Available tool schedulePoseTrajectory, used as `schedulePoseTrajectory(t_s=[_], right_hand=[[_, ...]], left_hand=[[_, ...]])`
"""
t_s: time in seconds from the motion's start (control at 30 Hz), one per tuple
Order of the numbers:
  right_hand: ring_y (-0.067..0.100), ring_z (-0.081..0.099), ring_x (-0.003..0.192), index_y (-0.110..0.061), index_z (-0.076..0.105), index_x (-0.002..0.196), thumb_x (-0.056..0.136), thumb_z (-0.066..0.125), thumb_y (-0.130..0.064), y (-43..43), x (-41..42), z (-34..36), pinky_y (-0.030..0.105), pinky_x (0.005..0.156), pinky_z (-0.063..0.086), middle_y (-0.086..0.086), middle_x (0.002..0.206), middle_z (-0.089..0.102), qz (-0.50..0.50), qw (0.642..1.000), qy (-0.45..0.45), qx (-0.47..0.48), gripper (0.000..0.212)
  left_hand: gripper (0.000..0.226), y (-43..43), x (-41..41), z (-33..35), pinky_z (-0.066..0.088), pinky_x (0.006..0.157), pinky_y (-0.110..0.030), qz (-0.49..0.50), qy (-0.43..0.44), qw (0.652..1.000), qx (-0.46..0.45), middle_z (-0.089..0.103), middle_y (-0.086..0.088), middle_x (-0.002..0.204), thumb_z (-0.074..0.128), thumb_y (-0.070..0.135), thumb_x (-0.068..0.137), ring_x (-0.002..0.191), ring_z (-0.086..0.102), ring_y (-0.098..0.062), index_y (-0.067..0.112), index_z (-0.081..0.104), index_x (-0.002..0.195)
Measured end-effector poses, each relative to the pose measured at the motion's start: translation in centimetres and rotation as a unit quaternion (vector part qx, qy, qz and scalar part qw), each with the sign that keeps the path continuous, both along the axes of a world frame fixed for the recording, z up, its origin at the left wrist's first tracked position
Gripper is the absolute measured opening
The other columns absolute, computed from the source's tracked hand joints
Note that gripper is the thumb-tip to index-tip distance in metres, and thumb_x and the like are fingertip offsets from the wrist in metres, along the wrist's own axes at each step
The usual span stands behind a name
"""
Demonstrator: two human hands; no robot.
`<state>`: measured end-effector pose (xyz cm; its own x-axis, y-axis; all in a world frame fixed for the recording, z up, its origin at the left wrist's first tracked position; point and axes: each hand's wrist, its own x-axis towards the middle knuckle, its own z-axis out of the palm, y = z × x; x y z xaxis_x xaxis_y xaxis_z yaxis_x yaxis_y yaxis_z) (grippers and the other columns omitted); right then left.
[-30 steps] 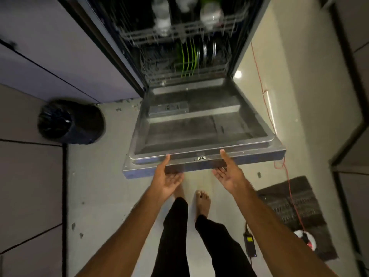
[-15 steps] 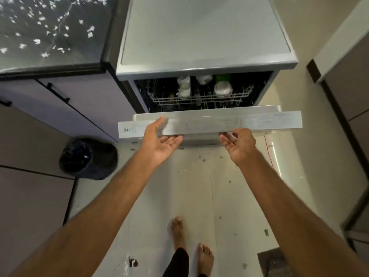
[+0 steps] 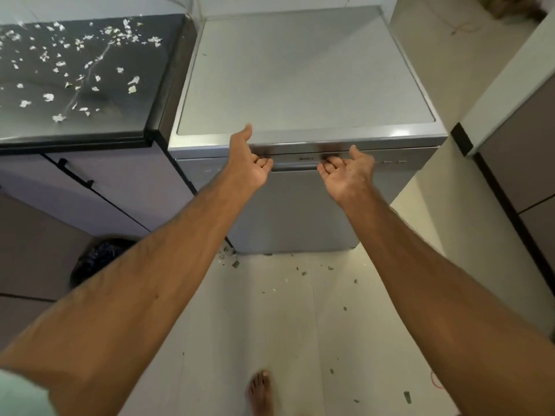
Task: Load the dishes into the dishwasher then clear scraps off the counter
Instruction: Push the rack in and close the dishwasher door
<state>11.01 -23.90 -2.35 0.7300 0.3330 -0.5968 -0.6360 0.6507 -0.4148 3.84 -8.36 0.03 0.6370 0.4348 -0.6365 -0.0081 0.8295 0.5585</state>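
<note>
The silver dishwasher (image 3: 300,85) stands straight ahead with its door (image 3: 294,211) swung up flush against the front. My left hand (image 3: 247,163) and my right hand (image 3: 345,172) are palm-up at the door's handle recess, fingers curled under its top edge. The dishes are hidden inside. White scraps (image 3: 75,70) lie scattered over the dark counter (image 3: 126,115) to the left of the machine.
A black bin (image 3: 96,259) with a dark liner sits on the floor below the counter, partly behind my left arm. Small scraps (image 3: 300,271) litter the pale floor in front of the dishwasher. My bare foot (image 3: 259,391) is below. Cabinets stand at the right.
Both hands lifted the dishwasher door from lying flat open, through half raised, to upright against the machine. The racks and dishes have gone out of sight.
</note>
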Motion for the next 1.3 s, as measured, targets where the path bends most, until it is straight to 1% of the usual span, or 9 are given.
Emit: schedulePoseTrajectory(t_s=[0.3, 0.47, 0.53, 0.63, 0.7, 0.8, 0.87, 0.97, 1.3], right_hand=[[0.025, 0.028, 0.152, -0.005, 0.039, 0.152, 0.107, 0.039, -0.021, 0.2, -2.0, -1.0, 0.044, 0.123, 0.027, 0.011, 0.162, 0.034, 0.038, 0.997, -0.054, -0.046, 0.049], [0.022, 0.061, 0.127, -0.007, 0.063, 0.132, 0.1, 0.055, -0.012, 2.4, -4.9, 0.0, 0.041, 0.105, 0.052, 0.01, 0.135, 0.065, 0.135, 0.949, -0.213, -0.19, 0.033], [0.015, 0.066, 0.115, -0.011, 0.068, 0.122, 0.094, 0.059, -0.006, 4.0, -5.1, 0.2, 0.038, 0.101, 0.055, 0.004, 0.123, 0.07, 0.15, 0.883, -0.33, -0.298, 0.03], [0.019, 0.06, 0.125, -0.012, 0.06, 0.134, 0.089, 0.055, -0.005, 7.3, -4.3, 0.1, 0.035, 0.107, 0.047, 0.005, 0.134, 0.065, 0.18, 0.698, -0.511, -0.468, 0.046], [0.027, 0.043, 0.143, -0.006, 0.047, 0.147, 0.096, 0.054, -0.012, 9.8, -3.3, -0.6, 0.039, 0.12, 0.031, 0.013, 0.153, 0.047, 0.25, 0.554, -0.577, -0.546, 0.051], [0.031, 0.023, 0.152, -0.001, 0.032, 0.153, 0.106, 0.041, -0.027, 12.7, -2.0, -0.9, 0.046, 0.124, 0.018, 0.018, 0.163, 0.026, 0.36, 0.394, -0.589, -0.607, 0.055], [0.036, 0.037, 0.142, 0.001, 0.043, 0.142, 0.105, 0.039, -0.029, 14.3, -1.4, -0.3, 0.047, 0.114, 0.031, 0.023, 0.152, 0.04, 0.358, 0.321, -0.605, -0.634, 0.048], [0.036, 0.051, 0.124, 0.0, 0.051, 0.131, 0.104, 0.039, -0.033, 15.6, -1.3, 1.5, 0.045, 0.099, 0.043, 0.02, 0.136, 0.051, 0.393, 0.289, -0.562, -0.668, 0.044], [0.036, 0.053, 0.125, 0.0, 0.056, 0.127, 0.092, 0.06, -0.023, 17.0, -0.2, 5.7, 0.041, 0.101, 0.045, 0.022, 0.135, 0.052, 0.516, 0.306, -0.47, -0.648, 0.042]], left_hand=[[0.069, 2.0, -1.1, -0.5, 0.041, 0.113, -0.038, -0.132, 0.035, 0.987, 0.08, 0.034, -0.022, 0.157, 0.068, 0.023, 0.094, 0.143, 0.04, -0.033, 0.003, 0.035, 0.151], [0.015, 4.3, -3.2, -0.6, 0.052, 0.068, -0.028, -0.214, 0.189, 0.877, 0.385, 0.07, -0.008, 0.094, 0.062, 0.005, 0.092, 0.087, 0.064, -0.02, 0.009, 0.07, 0.104], [0.017, 5.8, -4.1, -0.1, 0.048, 0.06, -0.026, -0.208, 0.207, 0.773, 0.563, 0.064, -0.006, 0.078, 0.059, 0.002, 0.087, 0.075, 0.06, -0.02, 0.014, 0.071, 0.089], [0.02, 8.8, -4.7, 0.8, 0.049, 0.078, -0.026, -0.219, 0.209, 0.58, 0.756, 0.066, -0.007, 0.108, 0.057, 0.006, 0.094, 0.101, 0.062, -0.021, 0.011, 0.068, 0.11], [0.027, 11.6, -4.4, -0.2, 0.046, 0.099, -0.036, -0.293, 0.172, 0.473, 0.813, 0.059, -0.013, 0.132, 0.051, 0.008, 0.098, 0.123, 0.056, -0.03, 0.007, 0.062, 0.122], [0.04, 15.0, -4.0, -2.3, 0.045, 0.105, -0.044, -0.384, 0.155, 0.351, 0.84, 0.052, -0.016, 0.132, 0.039, 0.008, 0.087, 0.124, 0.054, -0.04, 0.007, 0.052, 0.125], [0.061, 15.1, -4.0, -2.7, 0.034, 0.116, -0.043, -0.417, 0.181, 0.342, 0.822, 0.04, -0.021, 0.152, 0.044, 0.006, 0.086, 0.14, 0.041, -0.038, 0.002, 0.038, 0.147], [0.065, 13.5, -3.6, -0.8, 0.032, 0.116, -0.04, -0.449, 0.187, 0.324, 0.811, 0.039, -0.019, 0.153, 0.052, 0.006, 0.085, 0.139, 0.04, -0.033, 0.002, 0.036, 0.148], [0.052, 16.9, -1.5, 5.0, 0.049, 0.1, -0.043, -0.607, 0.16, 0.291, 0.722, 0.05, -0.011, 0.137, 0.063, 0.011, 0.09, 0.119, 0.057, -0.033, 0.012, 0.046, 0.139]])
